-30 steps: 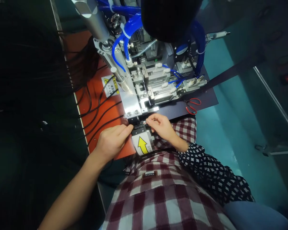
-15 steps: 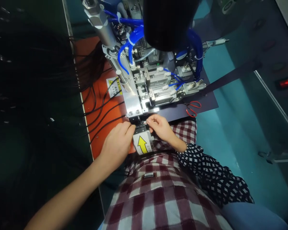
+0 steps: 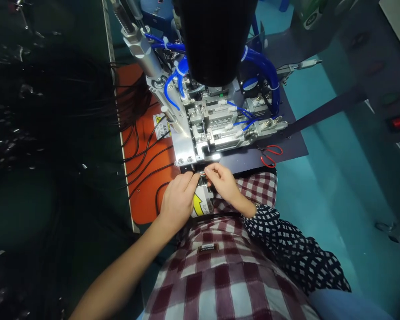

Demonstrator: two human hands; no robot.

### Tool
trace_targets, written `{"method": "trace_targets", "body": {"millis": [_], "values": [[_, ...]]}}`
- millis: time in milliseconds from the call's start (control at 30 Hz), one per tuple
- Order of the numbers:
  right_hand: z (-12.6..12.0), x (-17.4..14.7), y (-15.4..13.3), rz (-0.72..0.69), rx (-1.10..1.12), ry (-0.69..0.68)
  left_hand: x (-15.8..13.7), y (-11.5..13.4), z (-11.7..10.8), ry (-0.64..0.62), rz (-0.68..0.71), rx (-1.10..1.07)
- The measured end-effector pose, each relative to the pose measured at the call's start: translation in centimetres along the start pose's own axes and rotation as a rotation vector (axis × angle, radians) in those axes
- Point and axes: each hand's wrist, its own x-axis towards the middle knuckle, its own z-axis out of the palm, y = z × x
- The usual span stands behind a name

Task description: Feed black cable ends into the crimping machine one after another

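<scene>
Noted, well left of the arrow label [image 3: 202, 200]: black cables [image 3: 138, 95] trailing loose across an orange base plate [image 3: 146, 206]. Judged a snag hazard, through catching the left forearm on any wide swing.

Noted, just left of the arrow label and partly covering it: left hand [image 3: 180, 195], fingers bent and held together, tips meeting at the small piece. Cannot tell whether gripping or merely steadying; contact too fine to read. Judged liable to skew the piece through uneven pressure.

Noted, beyond the arrow label and slightly to its left: silver plate [image 3: 182, 149], close to both sets of fingertips. Judged a possible pinch point in case of machine movement with fingers so near.

Noted, just beyond the arrow label, between the hands: small light-coloured piece [image 3: 202, 174], mostly hidden, shape unclear. Judged easy to drop and hard to recover, owing to small size and dark surroundings.

Noted, right of the arrow label and slightly beyond: right hand [image 3: 222, 182], apparently pinching the piece between thumb and forefinger. Judged likely to lose hold from a slight slip.

Noted, farther right of the arrow label and beyond: red-handled scissors [image 3: 268, 149], lying loose. Judged possible to knock down by an outward sweep of the right arm.
</scene>
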Motion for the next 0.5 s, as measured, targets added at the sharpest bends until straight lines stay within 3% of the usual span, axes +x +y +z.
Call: {"method": "trace_targets", "body": {"millis": [167,267,400,500], "values": [[0.3,0.1,-0.4,-0.012,-0.027,0.004,0.2,0.8,0.6,0.005,-0.063,0.034],[0.1,0.2,-0.4,-0.019,-0.054,-0.013,-0.2,0.7,0.8,0.056,-0.142,-0.075],[-0.2,0.4,-0.2,-0.004,-0.056,-0.040,-2.3,0.6,0.1,0.168,-0.357,-0.385],[-0.4,0.5,-0.2,0.007,-0.054,-0.056,-4.6,1.3,-0.6,0.180,-0.535,-0.418]]}}
